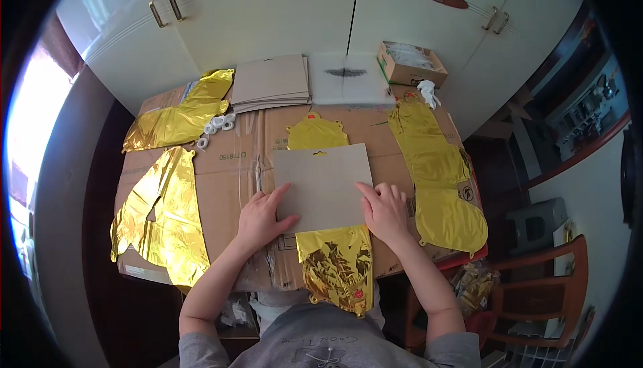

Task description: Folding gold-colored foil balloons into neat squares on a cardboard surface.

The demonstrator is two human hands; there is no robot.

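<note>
A grey-beige cardboard sheet [322, 184] with a hang slot at its top edge lies across a gold foil balloon. The balloon's rounded far end [317, 133] shows beyond the sheet. Its crinkled near part [335, 267] sticks out below and hangs over the table's front edge. My left hand [262, 220] rests at the sheet's left edge, index finger and thumb spread on it. At the right edge my right hand [386, 212] touches the sheet with index finger and thumb apart. What lies beneath the sheet is hidden.
Flat gold foil balloons lie left [161, 214], far left [181, 116] and right [435, 173] on the cardboard-covered table [228, 187]. Behind are stacked cardboard sheets [271, 83], white ribbon rolls [220, 124], a whitish packet [348, 81] and an open box [412, 65]. A wooden chair [536, 294] stands right.
</note>
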